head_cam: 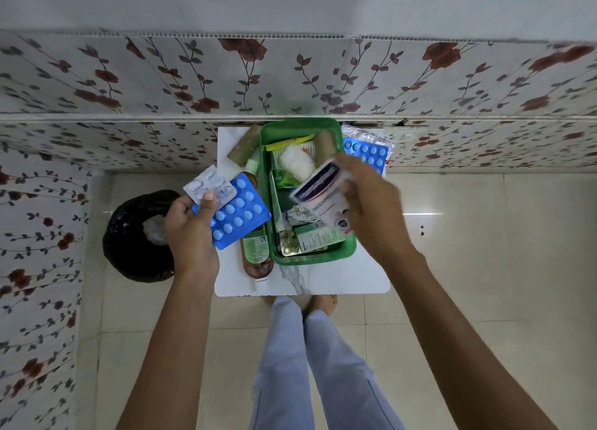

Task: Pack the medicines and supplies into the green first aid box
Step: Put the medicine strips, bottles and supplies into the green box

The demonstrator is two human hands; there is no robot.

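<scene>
Two hands are loaded at once in the head view, and that is the main risk. The left hand point(190, 226) pinches a blue blister strip point(237, 213) together with a smaller silver blister strip point(206, 186) under one thumb, left of the green first aid box point(310, 258); the silver one sits loosely on top and could slide out if the grip shifts. The right hand point(365, 200) grips a white medicine carton point(323, 192), tilted over the box's right side. The box, on the small white table point(339, 274), already looks crowded: a gauze roll point(295, 163), a brown bandage roll point(324, 145) and a green carton point(318, 237) lie inside, so the carton may perch on the pile and tip over the rim. A syrup bottle point(256, 252) lies just left of the box, under the left hand, and could be nudged toward the near table edge. More blister strips point(366, 153) wait at the far right.
</scene>
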